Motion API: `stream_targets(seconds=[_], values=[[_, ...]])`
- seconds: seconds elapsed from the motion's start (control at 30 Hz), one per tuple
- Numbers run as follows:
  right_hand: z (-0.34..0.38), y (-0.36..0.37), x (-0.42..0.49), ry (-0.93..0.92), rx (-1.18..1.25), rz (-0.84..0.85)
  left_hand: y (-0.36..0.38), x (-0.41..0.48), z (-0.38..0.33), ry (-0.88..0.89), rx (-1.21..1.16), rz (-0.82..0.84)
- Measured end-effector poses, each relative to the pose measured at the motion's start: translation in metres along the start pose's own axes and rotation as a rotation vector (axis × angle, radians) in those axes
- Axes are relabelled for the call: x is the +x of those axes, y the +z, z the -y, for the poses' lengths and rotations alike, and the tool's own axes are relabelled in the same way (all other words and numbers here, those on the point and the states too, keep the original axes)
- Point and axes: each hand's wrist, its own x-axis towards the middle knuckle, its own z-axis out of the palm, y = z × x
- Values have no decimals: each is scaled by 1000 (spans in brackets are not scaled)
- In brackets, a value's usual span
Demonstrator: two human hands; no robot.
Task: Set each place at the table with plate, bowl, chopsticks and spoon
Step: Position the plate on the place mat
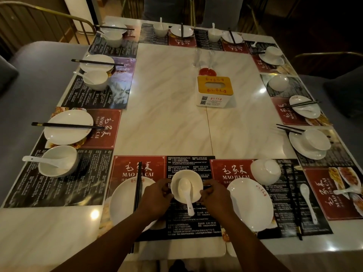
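Observation:
A white bowl [194, 183] with a white spoon [186, 195] in it sits on the near placemat, held from both sides. My left hand [155, 199] grips its left rim and my right hand [215, 197] grips its right rim. Left of the bowl lies a white plate [122, 203] with black chopsticks [137, 185] across it. To the right are another plate [249, 203], an overturned bowl [265, 171], a loose spoon [309, 201] and dark chopsticks [294, 203] on the mat.
Plates, bowls, spoons and chopsticks stand at places along the left, far and right edges of the marble table [167, 114]. A yellow-topped tissue box [215, 91] stands in the middle with glasses [203, 57] behind it. Grey chairs [29, 85] surround the table.

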Motion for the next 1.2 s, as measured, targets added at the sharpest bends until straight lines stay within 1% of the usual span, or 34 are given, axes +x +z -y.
stream_targets(seconds=[0.3,0.37,0.5,0.6,0.77,0.87,1.07,1.13,1.2], values=[[-2,0,-8,-33,-24,-2,-2,-2,1,20,9,5],[-7,-2,-14,-27,-33,0,-4,-1,0,31,15,-21],[-26,-21,-29,-13,-100,21,-6,3,-12,157,86,-139],[-45,-46,-44,8,-168,7,3,11,-31,242,79,-180],[-77,-103,-69,61,-281,-38,39,19,-77,413,110,-134],[-90,-140,-68,97,-309,-82,62,16,-101,468,129,-87],[-112,-206,-21,111,-287,-87,105,26,-121,461,247,67],[-118,-223,7,86,-268,-121,122,35,-129,414,267,77],[-123,-237,38,36,-273,-146,143,41,-139,349,268,36]])
